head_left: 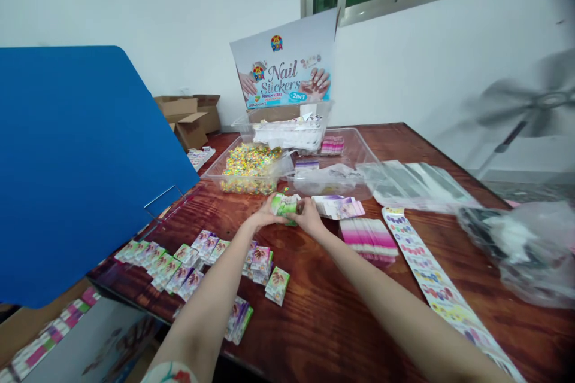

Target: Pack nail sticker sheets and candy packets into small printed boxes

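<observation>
Over the middle of the wooden table, my left hand (264,215) and my right hand (311,219) are closed on a small green printed packet (284,206) from either side. Whether it is one packet or a few together, I cannot tell. Just right of my hands lies a fanned pile of white and purple packets (344,207). Closer to me is a row of pink and white packets (368,238). Left of my right forearm, a green packet (277,285) and several overlapping purple and green packets (206,245) lie on the table.
Clear plastic trays hold gold-wrapped pieces (247,167), white strips (287,133) and pink packets (332,145). A nail sticker display board (283,66) stands behind. A long sticker strip (426,275) and clear bags (422,182) lie right. A blue panel (81,167) rises left.
</observation>
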The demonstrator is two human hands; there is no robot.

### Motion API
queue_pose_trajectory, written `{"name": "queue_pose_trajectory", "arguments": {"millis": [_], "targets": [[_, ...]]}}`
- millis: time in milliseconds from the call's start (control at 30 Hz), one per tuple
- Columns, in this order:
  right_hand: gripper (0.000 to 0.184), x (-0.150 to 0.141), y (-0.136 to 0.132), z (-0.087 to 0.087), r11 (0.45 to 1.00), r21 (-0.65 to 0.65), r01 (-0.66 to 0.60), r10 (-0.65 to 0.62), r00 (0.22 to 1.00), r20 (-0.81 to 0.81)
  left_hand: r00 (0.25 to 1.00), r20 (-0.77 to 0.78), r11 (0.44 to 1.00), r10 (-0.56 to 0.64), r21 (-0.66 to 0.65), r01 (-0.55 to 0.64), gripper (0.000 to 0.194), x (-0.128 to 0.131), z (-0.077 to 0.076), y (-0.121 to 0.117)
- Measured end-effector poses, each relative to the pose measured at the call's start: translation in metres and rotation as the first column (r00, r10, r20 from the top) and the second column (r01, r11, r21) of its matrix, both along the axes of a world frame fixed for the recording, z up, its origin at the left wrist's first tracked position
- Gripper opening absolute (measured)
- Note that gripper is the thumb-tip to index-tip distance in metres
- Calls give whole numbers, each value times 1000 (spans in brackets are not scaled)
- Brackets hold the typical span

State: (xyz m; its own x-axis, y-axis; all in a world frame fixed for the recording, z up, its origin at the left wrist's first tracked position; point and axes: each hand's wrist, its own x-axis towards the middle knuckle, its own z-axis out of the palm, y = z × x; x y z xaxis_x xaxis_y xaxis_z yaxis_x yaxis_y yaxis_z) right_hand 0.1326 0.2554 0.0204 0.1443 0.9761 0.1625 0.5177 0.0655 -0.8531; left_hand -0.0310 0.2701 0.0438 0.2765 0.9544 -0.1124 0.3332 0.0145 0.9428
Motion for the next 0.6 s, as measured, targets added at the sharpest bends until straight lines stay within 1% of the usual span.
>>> {"name": "queue_pose_trajectory", "arguments": {"millis": [67, 133, 233, 333, 400, 467, 500, 533, 600], "targets": [[36, -1, -2, -11, 1000, 3, 28, -27, 993, -114, 994, -105, 1000, -19, 19, 21, 127, 0, -1, -1], [35, -1, -4, -20, 999, -11, 43, -44, 974, -222, 975, -222, 999, -9, 45, 19, 135, 3, -4, -2], [36, 0, -5, -27, 998, -44, 44, -57, 931, -359, 927, -375, 998, 9, 68, 18, 142, 11, -5, -3], [38, 2, -7, -27, 996, -80, 26, -60, 881, -469, 873, -487, 998, 27, 67, 6, 143, 22, -3, -4], [39, 4, -8, -24, 994, -108, 5, -61, 846, -529, 812, -582, 997, 49, 76, -6, 143, 29, -1, -4], [38, 7, -11, -21, 990, -138, -23, -63, 810, -584, 753, -656, 996, 43, 83, 16, 141, 33, 2, -4], [38, 8, -13, -19, 988, -152, -38, -63, 791, -609, 736, -676, 996, 27, 82, 38, 139, 34, 3, -4], [37, 9, -14, -17, 985, -165, -54, -63, 773, -631, 732, -681, 995, 7, 79, 63, 138, 34, 4, -4], [38, 12, -17, -15, 980, -181, -81, -62, 741, -669, 746, -665, 991, -27, 79, 106, 134, 31, 5, -4]]}}
